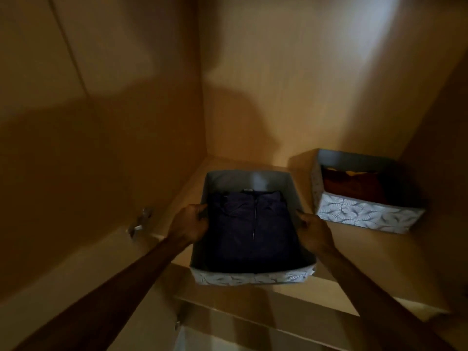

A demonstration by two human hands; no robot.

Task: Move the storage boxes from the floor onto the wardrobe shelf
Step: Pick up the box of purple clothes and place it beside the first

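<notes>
In the head view, the inside of a wooden wardrobe fills the frame, dim and blurred. An open-topped storage box (253, 278) with a pale leaf-patterned outside sits at lower centre on the wardrobe shelf (359, 272), its near end reaching out to the shelf's front edge. Inside it lies a folded dark navy garment (253, 229) with a zip running down its middle.

The left hand (188, 224) is closed around the box's left wall at centre-left of the frame, thumb hooked over the rim on the inside and the fingers hidden down the outer face. The right hand (312, 230) is clamped the same way on the right wall, thumb over the rim and touching the inner side near the garment, the other fingers out of sight behind the wall. Both bare forearms run up from the bottom corners of the frame.

To the right of centre, a second storage box (364, 215) of the same pattern stands on the same shelf, apart from the first and turned at an angle, holding reddish-brown folded cloth (352, 186). At left, a metal door hinge (140, 224) shows on the wardrobe's side panel.
</notes>
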